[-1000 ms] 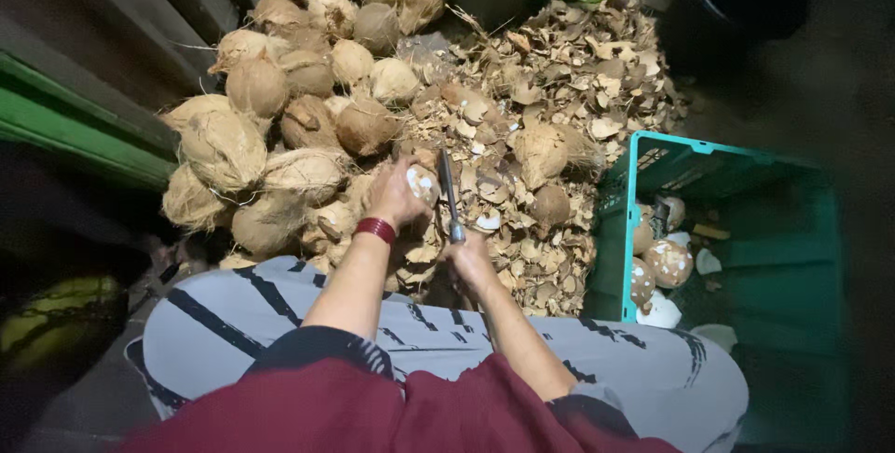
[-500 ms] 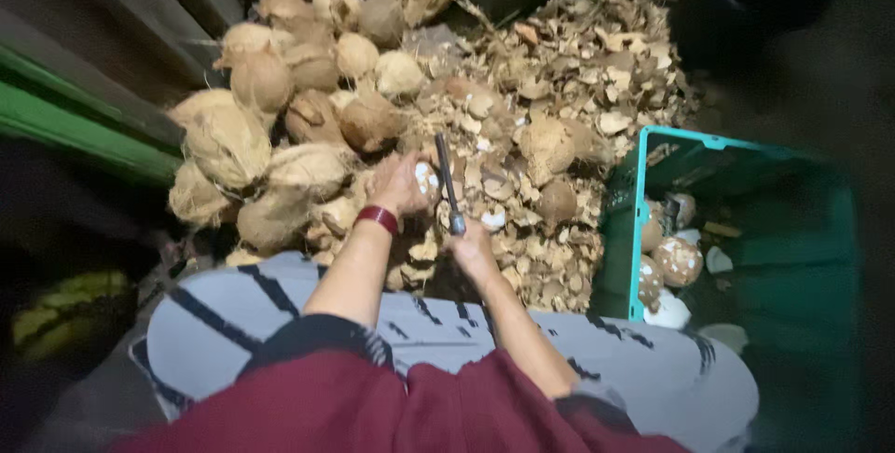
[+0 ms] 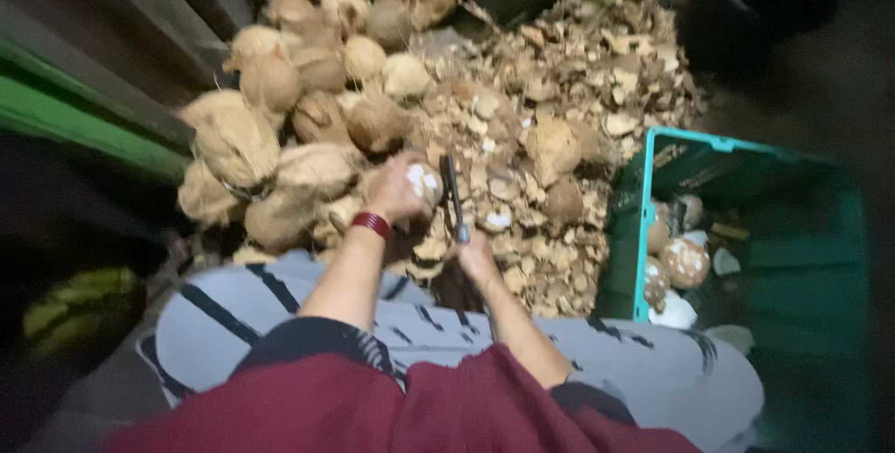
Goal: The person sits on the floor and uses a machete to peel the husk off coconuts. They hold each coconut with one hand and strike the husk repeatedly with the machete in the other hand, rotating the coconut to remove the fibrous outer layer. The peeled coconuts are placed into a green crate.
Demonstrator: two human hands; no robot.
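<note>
A dim floor lies under a wide heap of husk scraps, with whole coconuts piled at its left edge and a green crate of peeled ones to the right. The left hand is wrapped round a partly peeled coconut, held just above the scraps. The right hand grips a blade standing upright against that nut. This looks like mid-paring; each cut seems to call for turning the nut and keeping fingers clear.
</note>
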